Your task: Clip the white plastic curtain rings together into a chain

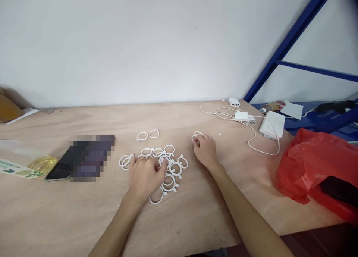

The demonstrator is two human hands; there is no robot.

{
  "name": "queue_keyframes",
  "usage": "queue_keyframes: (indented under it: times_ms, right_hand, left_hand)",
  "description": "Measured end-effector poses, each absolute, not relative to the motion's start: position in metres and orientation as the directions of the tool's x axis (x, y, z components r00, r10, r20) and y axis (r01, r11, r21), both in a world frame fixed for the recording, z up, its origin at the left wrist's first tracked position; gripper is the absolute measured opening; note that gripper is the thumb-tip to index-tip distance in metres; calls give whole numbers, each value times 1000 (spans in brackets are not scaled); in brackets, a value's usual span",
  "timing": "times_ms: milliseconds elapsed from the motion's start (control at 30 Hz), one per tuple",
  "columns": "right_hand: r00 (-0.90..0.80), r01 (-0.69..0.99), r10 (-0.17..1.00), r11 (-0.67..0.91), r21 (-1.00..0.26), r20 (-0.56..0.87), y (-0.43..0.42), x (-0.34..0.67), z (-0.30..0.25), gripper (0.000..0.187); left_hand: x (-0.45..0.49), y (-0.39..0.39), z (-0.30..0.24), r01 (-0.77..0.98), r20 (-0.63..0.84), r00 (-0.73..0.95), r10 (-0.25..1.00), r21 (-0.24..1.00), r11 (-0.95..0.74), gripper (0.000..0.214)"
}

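Note:
A loose pile of white plastic curtain rings (175, 169), each with a small tab, lies on the wooden table. My left hand (147, 175) rests over the left part of this pile, its thumb apart from the index finger. Its fingertips are partly hidden behind the hand. Right of the pile, my right hand (205, 150) has its fingers closed on another curtain ring (198, 133), whose far edge shows beyond them. Two more rings, a left one (143, 136) and a right one (154, 133), lie apart behind the pile.
A phone (60, 167), partly pixelated, and clear packaging (36, 169) lie at left. White cables with a charger (241, 116), a white box (272, 124) and a red plastic bag (316, 163) occupy the right side. A blue metal frame (291, 44) stands behind.

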State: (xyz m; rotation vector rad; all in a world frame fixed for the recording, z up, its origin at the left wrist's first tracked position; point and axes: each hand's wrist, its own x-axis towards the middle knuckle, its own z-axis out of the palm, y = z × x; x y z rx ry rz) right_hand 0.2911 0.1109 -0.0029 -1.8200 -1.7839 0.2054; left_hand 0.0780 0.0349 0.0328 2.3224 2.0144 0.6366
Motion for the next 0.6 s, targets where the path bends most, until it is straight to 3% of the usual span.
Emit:
queue_keyframes:
  times_ms: [67, 133, 200, 300, 433, 600]
  right_hand:
    - [111, 644, 965, 111, -757, 236, 110, 289, 2, 13]
    - [117, 290, 981, 114, -950, 153, 107, 284, 7, 16]
    - [58, -70, 996, 65, -995, 60, 100, 276, 13, 21]
    - [-147, -413, 988, -97, -905, -39, 85, 257, 21, 24]
    - [-390, -506, 919, -260, -822, -50, 66, 236, 27, 22]
    - [-485, -420, 874, -263, -868, -30, 61, 236, 30, 22]
  left_hand:
    - [76, 36, 34, 948, 334, 53, 941, 279, -152, 47]
    - [76, 37, 35, 913, 355, 33, 934, 370, -172, 44]
    - [80, 36, 36, 821, 328, 37, 944, 529, -216, 39]
    - [88, 34, 36, 615, 225, 50, 973, 761, -207, 37]
    - [95, 33, 33, 406, 164, 36, 986, 899, -164, 41]
    - [94, 34, 36, 202, 135, -79, 988, 972, -117, 38]
